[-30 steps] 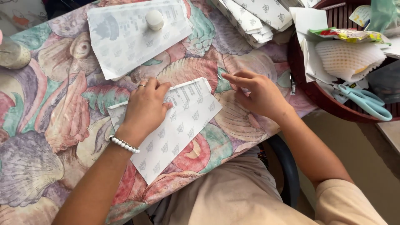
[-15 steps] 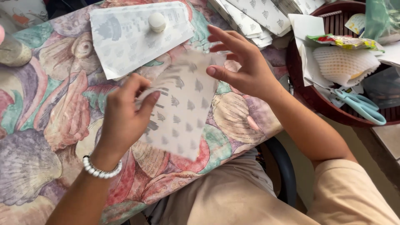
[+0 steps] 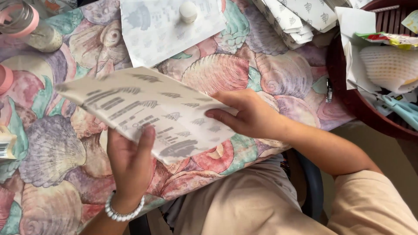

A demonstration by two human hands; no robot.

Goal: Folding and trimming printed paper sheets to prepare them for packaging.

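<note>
A white paper sheet (image 3: 148, 111) with small grey tree prints and dark printed bars is lifted off the table and blurred by motion. My left hand (image 3: 130, 163), with a bead bracelet at the wrist, grips its near edge from below, thumb on top. My right hand (image 3: 246, 115) holds the sheet's right edge, fingers spread over it. Both hands hover over the table (image 3: 52, 152), which is covered in a seashell-pattern cloth.
Another printed sheet (image 3: 161, 30) lies at the back with a small white round object (image 3: 188, 11) on it. A stack of folded patterned papers (image 3: 296, 17) sits back right. A dark red basket (image 3: 348, 93) at right holds scissors (image 3: 402, 109) and foam netting. Tape rolls (image 3: 19, 19) stand back left.
The sheet lay flat on the table under both hands a second ago. Both hands have picked it up, turned it and brought it closer to the camera.
</note>
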